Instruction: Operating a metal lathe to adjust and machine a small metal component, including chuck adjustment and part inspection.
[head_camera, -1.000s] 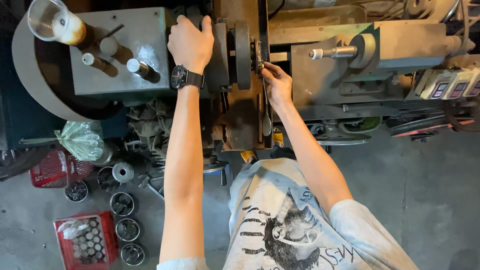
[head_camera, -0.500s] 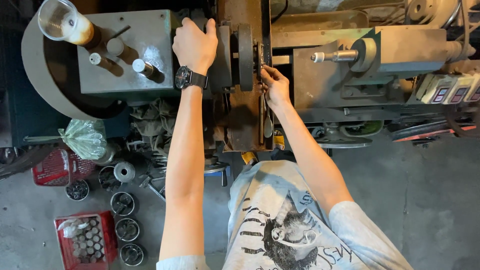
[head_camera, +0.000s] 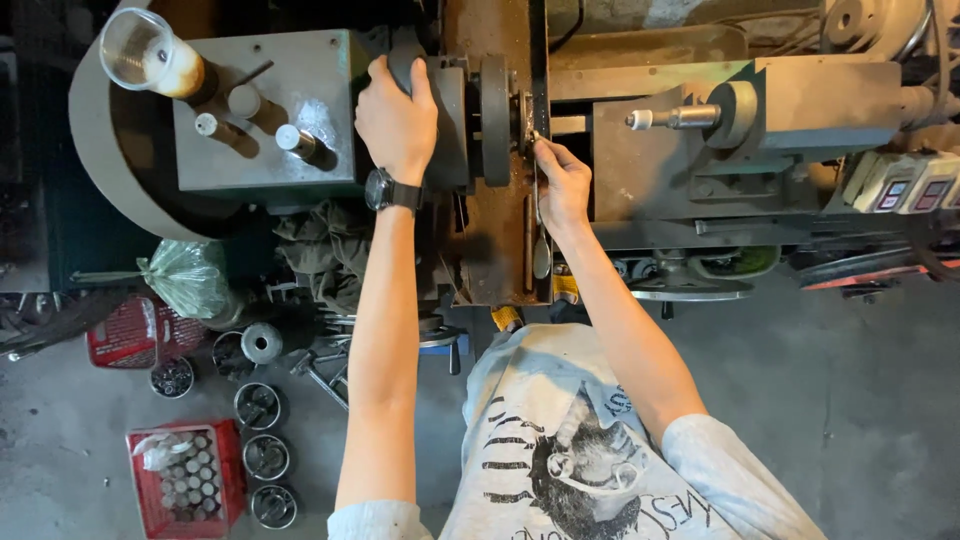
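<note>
Our left hand (head_camera: 397, 118) still grips the lathe chuck (head_camera: 462, 120) at upper centre; our right hand (head_camera: 562, 182) still pinches a small metal workpiece (head_camera: 530, 132) at its face. Since before, only the view drifted slightly.

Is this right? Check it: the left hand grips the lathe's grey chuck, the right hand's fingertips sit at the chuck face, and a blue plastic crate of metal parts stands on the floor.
One detail is wrong: the plastic crate of metal parts is red, not blue, as the head view shows. The rest holds: the left hand grips the lathe's grey chuck, and the right hand has its fingertips at the chuck face.
</note>
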